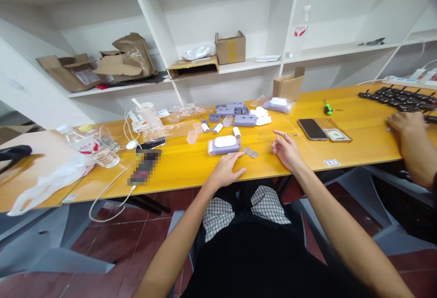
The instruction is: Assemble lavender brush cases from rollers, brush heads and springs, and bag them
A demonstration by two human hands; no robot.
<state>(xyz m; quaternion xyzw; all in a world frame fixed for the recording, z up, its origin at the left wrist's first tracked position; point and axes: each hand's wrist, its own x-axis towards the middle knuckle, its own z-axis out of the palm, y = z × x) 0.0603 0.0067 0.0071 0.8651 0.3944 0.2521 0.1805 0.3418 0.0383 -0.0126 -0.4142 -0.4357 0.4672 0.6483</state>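
Observation:
My left hand rests on the table, fingers stretched and thumb apart, its fingertips by the near edge of a purple plastic case with a white oval top. Just right of those fingertips lie small flat grey frame-shaped pieces. My right hand lies palm partly up with its index finger extended and the others loosely bent; I see nothing in it. That finger reaches a row of small metal springs or wire clips. Behind are white cylindrical pieces, purple housings and white covers.
To the right lie a phone, a tray with a banknote and a green-black screwdriver. Another person's hand is beside black parts. At left are a water bottle, plastic bag and white cable.

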